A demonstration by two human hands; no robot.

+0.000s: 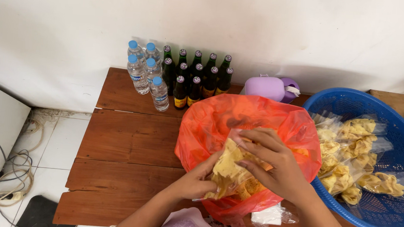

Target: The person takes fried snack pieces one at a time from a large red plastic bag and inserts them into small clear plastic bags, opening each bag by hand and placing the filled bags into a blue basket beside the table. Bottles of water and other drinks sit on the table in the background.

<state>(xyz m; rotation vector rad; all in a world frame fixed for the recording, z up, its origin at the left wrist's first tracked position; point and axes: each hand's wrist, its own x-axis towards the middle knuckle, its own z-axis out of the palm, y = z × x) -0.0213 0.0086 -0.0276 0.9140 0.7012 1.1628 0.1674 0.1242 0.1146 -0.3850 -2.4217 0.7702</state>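
A small clear bag of yellow chips is held between both hands, just in front of a big red-orange plastic bag that stands open on the wooden table. My left hand grips the small bag's lower left side. My right hand lies over its top and right side, fingers curled on the plastic. More chips show inside the red-orange bag, partly hidden by my hands.
A blue plastic basket with several clear chip packets sits at the right. Water bottles, green glass bottles and a purple container stand by the wall. Cables lie on the tiled floor at left.
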